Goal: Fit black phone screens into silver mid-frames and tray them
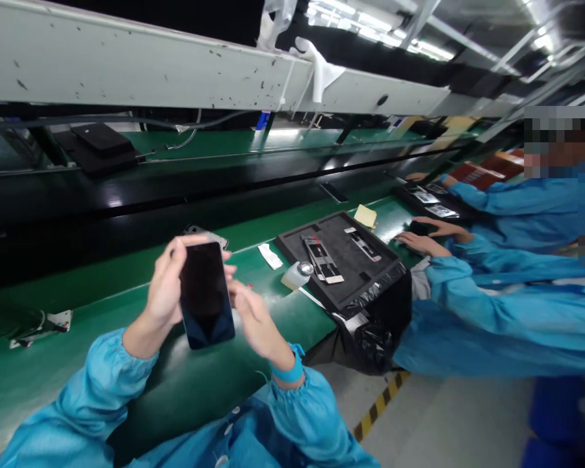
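Over the green bench [299, 325], dark phone [206, 296] held up, screen toward wearer. Left hand [163, 279]: fingers wrapped round its left edge and back, firm hold. Right hand [254, 322]: fingers partly curled at the right edge, can't tell if gripping. Bottle [296, 276] beside foam tray [331, 237], right of phone.

The phone [207, 292] is between my fingers [177, 255], above the surface [292, 322]; to its right, a bottle [294, 278] stands beside a tray [338, 235].
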Motion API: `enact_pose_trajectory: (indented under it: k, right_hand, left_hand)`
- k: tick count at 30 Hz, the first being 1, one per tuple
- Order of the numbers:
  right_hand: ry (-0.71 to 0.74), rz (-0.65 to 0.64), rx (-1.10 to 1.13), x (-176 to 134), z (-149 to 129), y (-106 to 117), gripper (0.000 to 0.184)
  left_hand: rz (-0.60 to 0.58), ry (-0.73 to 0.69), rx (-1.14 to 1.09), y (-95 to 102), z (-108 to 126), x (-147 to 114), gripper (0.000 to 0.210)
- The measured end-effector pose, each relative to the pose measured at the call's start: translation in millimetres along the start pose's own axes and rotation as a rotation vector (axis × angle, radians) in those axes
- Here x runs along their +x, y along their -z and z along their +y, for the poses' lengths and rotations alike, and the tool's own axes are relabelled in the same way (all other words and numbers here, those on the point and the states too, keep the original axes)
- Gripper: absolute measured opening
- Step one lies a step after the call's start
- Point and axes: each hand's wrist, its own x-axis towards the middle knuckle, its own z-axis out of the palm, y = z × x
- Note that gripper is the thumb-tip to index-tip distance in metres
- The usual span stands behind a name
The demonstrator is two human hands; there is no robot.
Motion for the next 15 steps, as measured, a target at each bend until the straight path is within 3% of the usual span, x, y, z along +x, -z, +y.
enact_pose_trajectory:
  k: [2, 4, 15]
  right_hand:
    - [-0.028, -0.214, -0.009, -7.5, 4.3, -2.7, 0.074]
    - [-0.061, -0.329, 0.032, -12.5, 7.4, -4.6, 0.075]
    - [-0.037, -0.236, 0.206, -12.2, 36.9, -19.3, 0.075]
  left_hand:
    - [0.077, -0.006, -0.135, 5.6, 10.3, 6.7, 0.042]
    - [0.129, -0.023, -0.195, 9.7, 18.0, 10.9, 0.036]
    - [0.235, -0.05, -0.231, 2.5, 5.8, 10.2, 0.039]
